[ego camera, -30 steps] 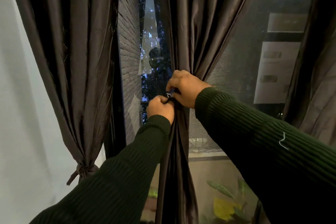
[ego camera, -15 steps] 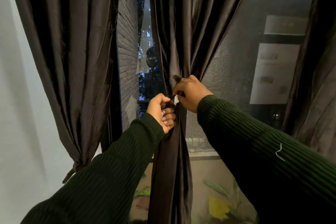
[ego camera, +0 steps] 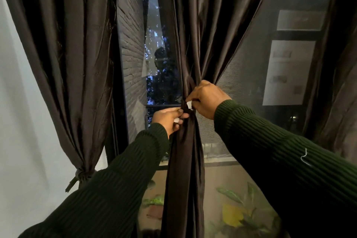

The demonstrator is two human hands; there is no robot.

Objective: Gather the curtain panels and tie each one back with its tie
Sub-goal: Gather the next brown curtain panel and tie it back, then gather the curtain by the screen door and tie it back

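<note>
Curtain panels, dark brown and glossy, are hanging in front of a night-time window, and 3 of them are showing. The left panel (ego camera: 63, 67), at 9 o'clock, is already gathered and knotted with its tie (ego camera: 80, 175) low down at about 8 o'clock, so that part of the job looks finished. The middle panel (ego camera: 185, 170), running from 12 o'clock down to 6 o'clock, is bunched into a narrow column and is being tied right now at the centre of the view. A third panel (ego camera: 340, 83) is hanging at the 3 o'clock edge; whether it is tied cannot be seen. So, as a judgement, 1 panel is done, 1 is midway, and at least the knot on the middle one is left to finish.

The left hand (ego camera: 168, 120), just below centre, is curling its fingers (ego camera: 180, 116) together and pinching a dark strip, apparently the middle tie (ego camera: 184, 109), against the bunched fabric. The right hand (ego camera: 207, 100), just right of centre, is closing its fingers round the gathered fabric and the tie's other end, with a small white tag (ego camera: 189, 104) showing at its fingertips. Both hands are touching the bunch and sitting just beside each other. Both arms are wearing dark green ribbed sleeves (ego camera: 280, 150).
</note>
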